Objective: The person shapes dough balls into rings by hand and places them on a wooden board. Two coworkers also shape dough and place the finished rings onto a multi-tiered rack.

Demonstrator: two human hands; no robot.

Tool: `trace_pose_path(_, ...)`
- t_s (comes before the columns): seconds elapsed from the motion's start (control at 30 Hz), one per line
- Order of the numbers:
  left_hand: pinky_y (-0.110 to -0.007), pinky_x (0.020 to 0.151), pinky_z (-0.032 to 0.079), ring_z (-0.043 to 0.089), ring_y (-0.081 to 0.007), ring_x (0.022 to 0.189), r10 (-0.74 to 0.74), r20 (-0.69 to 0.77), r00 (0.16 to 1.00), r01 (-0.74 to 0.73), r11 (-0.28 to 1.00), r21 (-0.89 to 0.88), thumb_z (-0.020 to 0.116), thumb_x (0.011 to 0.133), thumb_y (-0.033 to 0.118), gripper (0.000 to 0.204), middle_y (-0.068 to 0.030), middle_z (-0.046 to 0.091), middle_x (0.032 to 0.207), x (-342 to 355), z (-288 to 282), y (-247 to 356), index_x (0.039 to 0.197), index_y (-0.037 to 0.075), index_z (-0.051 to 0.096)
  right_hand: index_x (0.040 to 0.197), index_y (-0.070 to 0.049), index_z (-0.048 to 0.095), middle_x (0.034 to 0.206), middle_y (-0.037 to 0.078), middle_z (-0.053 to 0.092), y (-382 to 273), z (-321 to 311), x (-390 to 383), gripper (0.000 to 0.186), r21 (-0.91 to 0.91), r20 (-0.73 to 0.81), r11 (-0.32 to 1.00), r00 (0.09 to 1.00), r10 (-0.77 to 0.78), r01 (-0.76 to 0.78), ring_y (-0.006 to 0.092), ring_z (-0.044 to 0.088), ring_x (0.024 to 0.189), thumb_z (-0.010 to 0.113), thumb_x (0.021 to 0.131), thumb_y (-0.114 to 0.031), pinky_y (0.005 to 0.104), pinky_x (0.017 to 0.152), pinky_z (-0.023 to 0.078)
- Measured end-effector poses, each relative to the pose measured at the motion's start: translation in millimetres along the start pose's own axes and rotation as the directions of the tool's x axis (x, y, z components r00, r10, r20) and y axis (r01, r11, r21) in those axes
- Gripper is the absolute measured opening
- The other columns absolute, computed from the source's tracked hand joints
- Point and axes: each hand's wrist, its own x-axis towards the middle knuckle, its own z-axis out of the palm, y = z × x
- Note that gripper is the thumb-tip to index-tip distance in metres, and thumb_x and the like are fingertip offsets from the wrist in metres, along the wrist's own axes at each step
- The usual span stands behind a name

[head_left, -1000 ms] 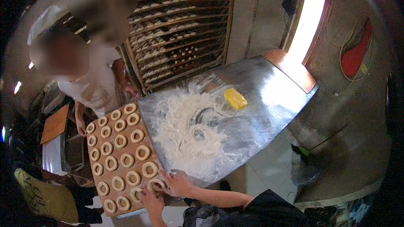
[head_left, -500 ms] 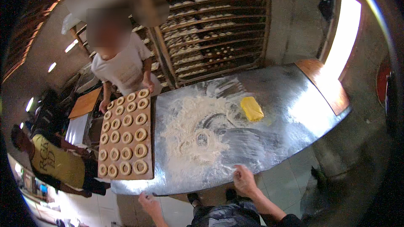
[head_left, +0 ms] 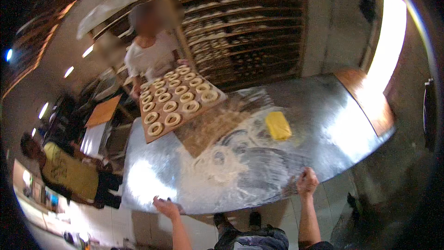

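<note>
My left hand [head_left: 167,207] is at the front edge of the metal-topped table [head_left: 319,97], fingers stretched out and apart, with nothing in them. Farther right, my right hand [head_left: 307,183] is over the same edge with its fingers curled in; nothing shows in it. White flour [head_left: 217,176] is spread over the tabletop beyond my hands. A yellow block [head_left: 278,126] sits past the flour. Across the table, another person [head_left: 152,58] holds a brown board [head_left: 178,127] bearing several rows of dough rings [head_left: 170,107], tilted above the table's far left part.
A tall wooden rack [head_left: 296,32] with trays of dough pieces stands behind the table. Another person in a yellow shirt [head_left: 69,166] is at the left. A wooden panel [head_left: 356,85] covers the table's right end, beside a bright opening [head_left: 391,32].
The other person has lifted the board of dough rings off the table's left end and moved it away from me. My right hand has moved right and forward; my view has shifted.
</note>
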Motion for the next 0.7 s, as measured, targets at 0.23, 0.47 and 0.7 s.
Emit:
trace_pose_path(0.23, -0.041, 0.081, 0.045, 0.054, -0.0306, 0.094, -0.068, 0.018, 0.998, 0.069, 0.92, -0.385, 0.053, 0.085, -0.001, 0.028, -0.0166, 0.053, 0.107, 20, 19, -41, 0.112, 0.001, 0.051, 0.086, -0.007, 0.06, 0.076, 0.013, 0.063, -7, 0, -2, 0.013, -0.006, -0.119, 1.0, 0.992, -0.032, 0.031, 0.0328, 0.063, 0.07, 0.061, 0.073, -0.003, 0.0411, 0.062, 0.05)
trace_pose_path(0.47, -0.04, 0.081, 0.048, 0.056, -0.0302, 0.092, 0.194, 0.061, 0.979, -0.189, 0.979, -0.069, 0.045, 0.094, 0.005, 0.018, -0.0153, 0.056, 0.103, 2, -18, -4, 0.111, 0.003, 0.051, 0.086, -0.008, 0.06, 0.078, 0.012, 0.065, -3, 2, -4, 0.013, -0.003, -0.136, 0.999, 0.99, 0.04, -0.041, 0.032, 0.065, 0.073, 0.065, 0.073, -0.008, 0.0407, 0.066, 0.053)
trace_pose_path(0.7, -0.042, 0.087, 0.047, 0.057, -0.0318, 0.098, 0.411, 0.109, 0.905, -0.421, 0.903, 0.089, 0.051, 0.093, 0.015, 0.023, -0.0161, 0.059, 0.107, 9, 5, -39, 0.113, 0.004, 0.057, 0.083, -0.008, 0.061, 0.07, 0.009, 0.062, -7, -5, -1, 0.014, 0.012, -0.146, 1.0, 0.989, -0.012, 0.014, 0.0282, 0.064, 0.065, 0.063, 0.07, -0.001, 0.0387, 0.06, 0.052)
